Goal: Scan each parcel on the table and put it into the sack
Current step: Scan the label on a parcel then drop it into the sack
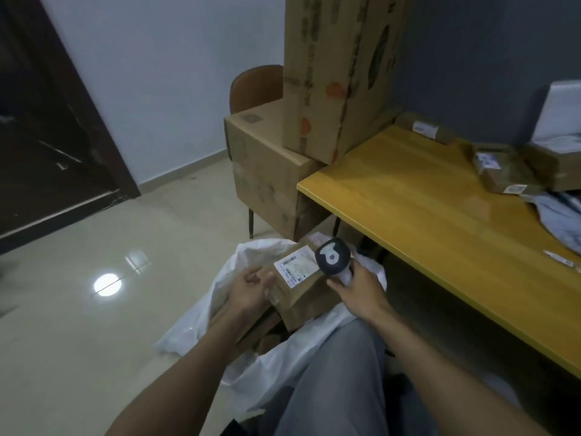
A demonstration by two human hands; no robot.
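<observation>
Over the sack, left hand grips brown labelled parcel — right hand grips scanner.

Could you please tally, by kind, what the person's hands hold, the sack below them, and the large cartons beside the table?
Parcel, in the left hand: 1
Scanner, in the right hand: 1
White sack: 1
Large cartons: 2, a tall carton and a low carton
Total: 5

A tall carton stands on a squat carton upon a brown chair.
</observation>
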